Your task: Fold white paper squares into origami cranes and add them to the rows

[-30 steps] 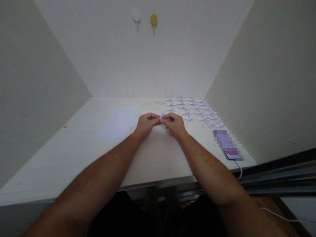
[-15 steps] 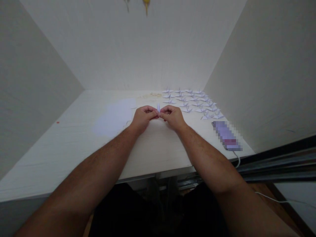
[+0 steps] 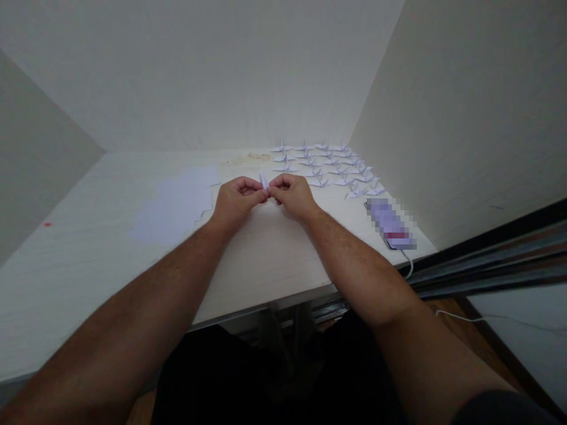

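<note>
Between my two hands is a small, narrow piece of folded white paper (image 3: pixel 264 180), pointing up and away from me. My left hand (image 3: pixel 239 199) pinches its lower end from the left, thumb against fingers. From the right, my right hand (image 3: pixel 291 196) pinches the same end, and the fingertips of both hands meet there. The lowest part of the paper is hidden by the fingers. Just beyond my right hand, several white origami cranes (image 3: pixel 317 179) stand in rows on the white table (image 3: pixel 261 260).
White paper sheets (image 3: pixel 177 203) lie to the left of my hands. A phone (image 3: pixel 390 224) with a white cable (image 3: pixel 410 264) rests near the table's right edge. Walls enclose the back and sides. A small red spot (image 3: pixel 48 224) marks the far left.
My view has turned a little to the right, so everything sits further left. The folded paper now leans left instead of standing straight. Both hands keep their pinch on it.
</note>
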`<state>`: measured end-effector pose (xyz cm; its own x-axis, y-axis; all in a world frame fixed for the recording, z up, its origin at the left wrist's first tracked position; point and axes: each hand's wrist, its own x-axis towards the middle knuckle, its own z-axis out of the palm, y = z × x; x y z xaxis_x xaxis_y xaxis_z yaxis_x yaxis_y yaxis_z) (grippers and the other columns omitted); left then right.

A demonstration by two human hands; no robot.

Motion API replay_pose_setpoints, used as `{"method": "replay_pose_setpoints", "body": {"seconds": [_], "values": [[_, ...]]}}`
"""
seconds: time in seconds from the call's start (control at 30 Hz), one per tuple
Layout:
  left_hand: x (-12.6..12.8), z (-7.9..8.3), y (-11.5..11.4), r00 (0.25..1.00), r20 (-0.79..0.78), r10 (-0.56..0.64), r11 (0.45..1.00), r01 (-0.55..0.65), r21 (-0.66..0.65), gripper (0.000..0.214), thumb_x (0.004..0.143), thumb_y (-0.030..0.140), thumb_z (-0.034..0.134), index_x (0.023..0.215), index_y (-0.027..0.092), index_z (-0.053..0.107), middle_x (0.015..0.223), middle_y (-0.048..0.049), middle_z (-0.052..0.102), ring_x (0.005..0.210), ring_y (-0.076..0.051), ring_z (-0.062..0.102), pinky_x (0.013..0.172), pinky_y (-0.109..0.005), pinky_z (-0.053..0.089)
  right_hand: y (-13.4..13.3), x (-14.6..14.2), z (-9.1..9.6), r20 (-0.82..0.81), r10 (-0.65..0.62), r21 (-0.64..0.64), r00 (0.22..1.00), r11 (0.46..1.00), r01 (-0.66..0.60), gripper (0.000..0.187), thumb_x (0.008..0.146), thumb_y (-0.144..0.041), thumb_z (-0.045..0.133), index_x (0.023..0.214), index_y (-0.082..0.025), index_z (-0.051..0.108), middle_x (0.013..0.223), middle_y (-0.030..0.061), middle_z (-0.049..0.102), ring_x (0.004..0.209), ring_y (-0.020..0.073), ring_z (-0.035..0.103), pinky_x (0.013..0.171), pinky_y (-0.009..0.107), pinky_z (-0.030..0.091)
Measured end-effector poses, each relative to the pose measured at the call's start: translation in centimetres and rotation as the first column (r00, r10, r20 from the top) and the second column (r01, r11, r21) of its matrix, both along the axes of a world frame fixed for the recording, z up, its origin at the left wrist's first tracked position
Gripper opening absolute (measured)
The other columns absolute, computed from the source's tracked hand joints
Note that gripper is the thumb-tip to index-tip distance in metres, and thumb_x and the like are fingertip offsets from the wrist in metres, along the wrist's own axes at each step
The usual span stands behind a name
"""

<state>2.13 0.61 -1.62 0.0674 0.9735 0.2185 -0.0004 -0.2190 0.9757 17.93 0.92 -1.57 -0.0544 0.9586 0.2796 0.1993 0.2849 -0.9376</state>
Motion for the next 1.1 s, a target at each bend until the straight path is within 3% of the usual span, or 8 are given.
{"method": "replay_pose_setpoints", "body": {"seconds": [0.33, 0.57, 1.1], "values": [[0.42, 0.65, -0.24, 0.996, -0.081, 0.042, 0.999, -0.042, 0.003, 0.013, 0.067, 0.018, 0.074, 0.075, 0.017, 0.064, 0.070, -0.0025, 0.071, 0.062, -0.015, 0.068, 0.065, -0.029, 0.058, 0.43, -0.01, -0.73, -0.083, 0.077, 0.016, 0.994, 0.997, -0.076, 0.010, 0.077, -0.026, 0.066, 0.077, -0.018, 0.059, 0.063, -0.0042, 0.063, 0.051, 0.0076, 0.052, 0.049, 0.019, 0.044], [0.19, 0.34, 0.09, 0.980, -0.163, 0.115, 0.992, -0.105, 0.065, 0.011, 0.069, 0.021, 0.074, 0.076, 0.017, 0.066, 0.071, -0.0037, 0.072, 0.056, -0.012, 0.063, 0.055, -0.025, 0.054, 0.26, -0.22, -0.84, -0.060, 0.029, 0.085, 0.998, 0.996, -0.024, 0.013, 0.075, -0.029, 0.069, 0.074, -0.018, 0.063, 0.066, -0.0033, 0.064, 0.061, 0.0098, 0.057, 0.058, 0.022, 0.048], [0.45, 0.62, -0.12, 0.978, -0.165, 0.126, 0.992, -0.120, 0.048, 0.012, 0.069, 0.020, 0.075, 0.075, 0.015, 0.066, 0.070, -0.0038, 0.072, 0.059, -0.013, 0.066, 0.057, -0.023, 0.053, 0.01, -0.26, -0.63, 0.082, -0.105, 0.165, 0.991, 0.982, 0.090, 0.009, 0.079, -0.027, 0.067, 0.074, -0.019, 0.067, 0.068, -0.0031, 0.065, 0.064, 0.0110, 0.058, 0.065, 0.024, 0.046]]}}
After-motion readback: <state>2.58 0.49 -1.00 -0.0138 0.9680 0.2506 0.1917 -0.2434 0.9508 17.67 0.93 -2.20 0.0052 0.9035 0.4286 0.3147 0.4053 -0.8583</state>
